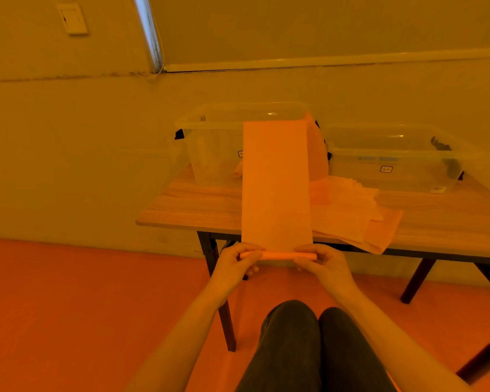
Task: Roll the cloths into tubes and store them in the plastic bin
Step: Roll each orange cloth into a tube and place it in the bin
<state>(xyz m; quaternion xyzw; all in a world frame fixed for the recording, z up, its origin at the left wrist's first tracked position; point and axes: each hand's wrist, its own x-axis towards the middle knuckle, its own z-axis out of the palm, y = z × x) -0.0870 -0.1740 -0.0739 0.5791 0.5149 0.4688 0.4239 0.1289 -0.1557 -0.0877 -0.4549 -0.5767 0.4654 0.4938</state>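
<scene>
Two hands meet at the near end of one long cloth, and from my remote seat I see both working the same roll. My left hand curls its fingers and thumb round the left end of the rolled tube, and my right hand pinches the right end the same way. That tube is thin and lies crosswise, just in front of the table edge, above my knees. From it the unrolled part of the cloth runs flat away from me, across the tabletop and up against the front of the left plastic bin. A loose pile of further cloths lies just right of it, one corner hanging over the table edge. Behind that pile stands a second clear bin, beside the first.
</scene>
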